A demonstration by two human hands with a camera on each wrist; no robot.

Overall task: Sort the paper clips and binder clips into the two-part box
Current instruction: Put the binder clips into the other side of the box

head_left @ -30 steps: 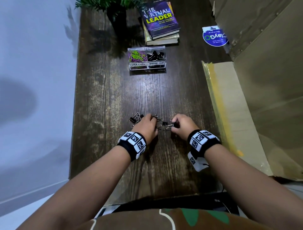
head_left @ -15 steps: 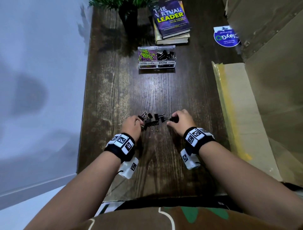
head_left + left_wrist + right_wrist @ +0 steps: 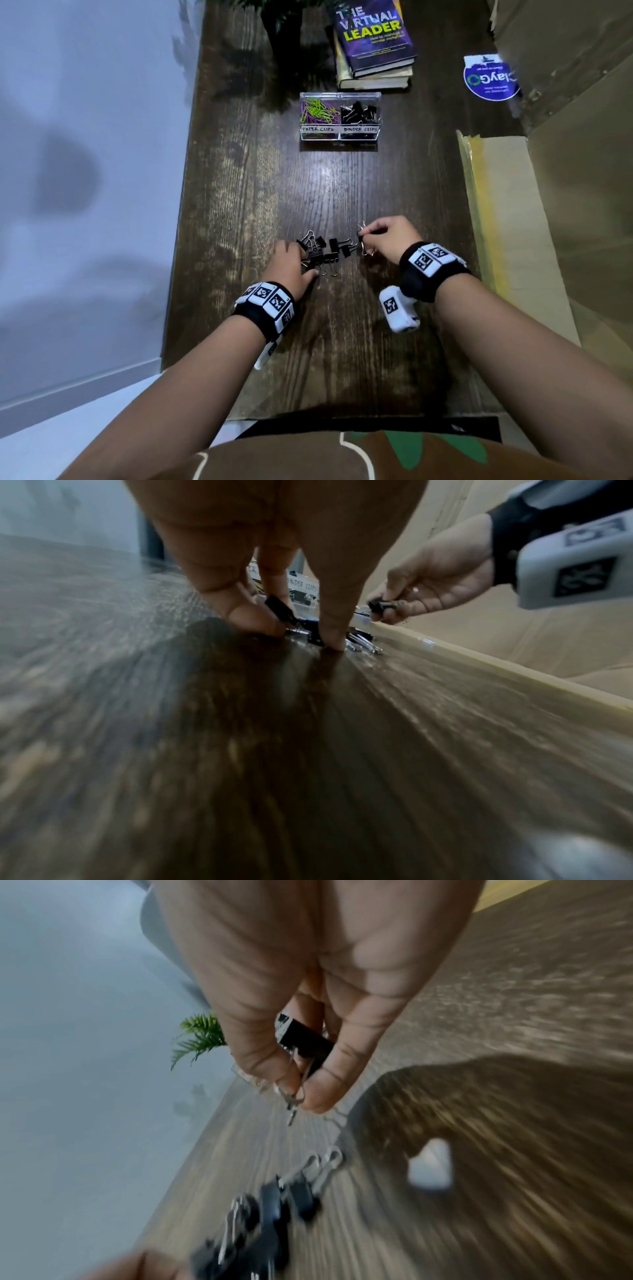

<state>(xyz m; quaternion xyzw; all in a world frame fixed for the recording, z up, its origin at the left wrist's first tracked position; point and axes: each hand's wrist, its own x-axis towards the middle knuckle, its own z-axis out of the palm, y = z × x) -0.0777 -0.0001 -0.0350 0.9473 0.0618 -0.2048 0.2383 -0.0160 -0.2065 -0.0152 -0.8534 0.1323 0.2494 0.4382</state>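
Observation:
A clear two-part box (image 3: 339, 135) stands at the middle far side of the dark wooden table (image 3: 308, 192). Its left part holds green and purple paper clips (image 3: 317, 110), its right part black binder clips (image 3: 360, 113). A loose pile of black binder clips (image 3: 327, 251) lies between my hands. My left hand (image 3: 306, 262) rests on the pile's left end, fingers and thumb curled round a black clip (image 3: 279, 609). My right hand (image 3: 363, 240) is raised slightly off the table and pinches one binder clip (image 3: 306, 1041) by its wire handles.
Two stacked books (image 3: 375, 41) and a dark plant pot (image 3: 282, 31) stand behind the box. A blue round sticker (image 3: 489, 80) lies at the far right. Cardboard sheets (image 3: 513, 222) run along the table's right edge. A pale wall borders the left.
My right hand has risen off the table with a binder clip pinched in it. My left hand has shifted to the left end of the pile and curled onto a clip.

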